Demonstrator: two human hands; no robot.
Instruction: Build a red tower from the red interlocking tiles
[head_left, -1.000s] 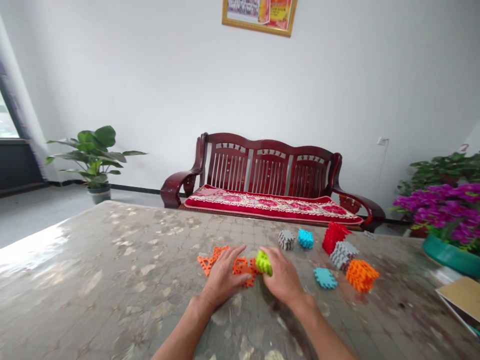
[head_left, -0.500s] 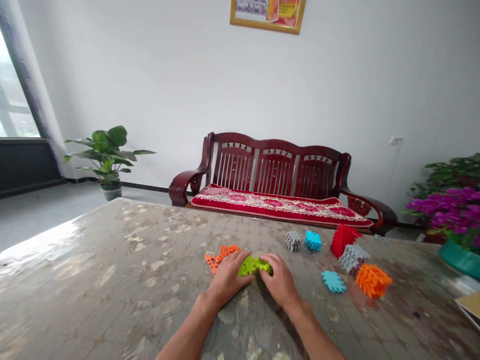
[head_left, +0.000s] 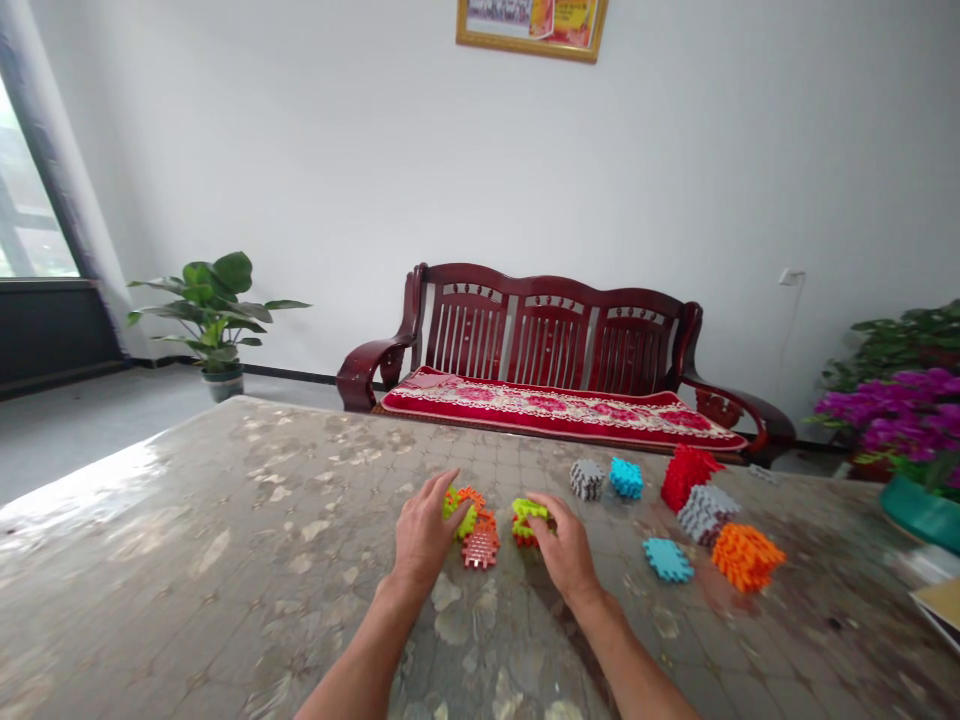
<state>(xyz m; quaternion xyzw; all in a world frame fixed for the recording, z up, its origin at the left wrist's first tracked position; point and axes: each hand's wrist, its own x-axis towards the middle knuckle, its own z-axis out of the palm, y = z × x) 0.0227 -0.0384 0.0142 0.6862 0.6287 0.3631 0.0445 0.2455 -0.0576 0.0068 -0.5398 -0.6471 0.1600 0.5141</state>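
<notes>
My left hand (head_left: 426, 528) is curled around a lime-green toothed plastic tile (head_left: 466, 522), with the thumb across its front. Close beside that tile are orange interlocking tiles (head_left: 480, 548), the nearest one shining pinkish in the light. My right hand (head_left: 566, 548) grips a small lime-green stack of toothed tiles (head_left: 527, 509) between thumb and fingers. Some red shows along the bottom of this stack. A gap of bare tabletop separates the two hands. My palms and some of the fingertips are hidden.
Right of my hands lie a flat light-blue tile (head_left: 667, 560), a grey stack (head_left: 586, 480), a blue stack (head_left: 625, 479), a red stack (head_left: 686, 477), another grey stack (head_left: 707, 514) and an orange stack (head_left: 748, 558). A wooden bench (head_left: 555, 335) stands beyond the patterned table (head_left: 225, 560).
My hands have moved apart from the lime-green tiles they held together. Green now shows in each hand separately. The orange tiles, partly behind my left hand before, now show between the hands.
</notes>
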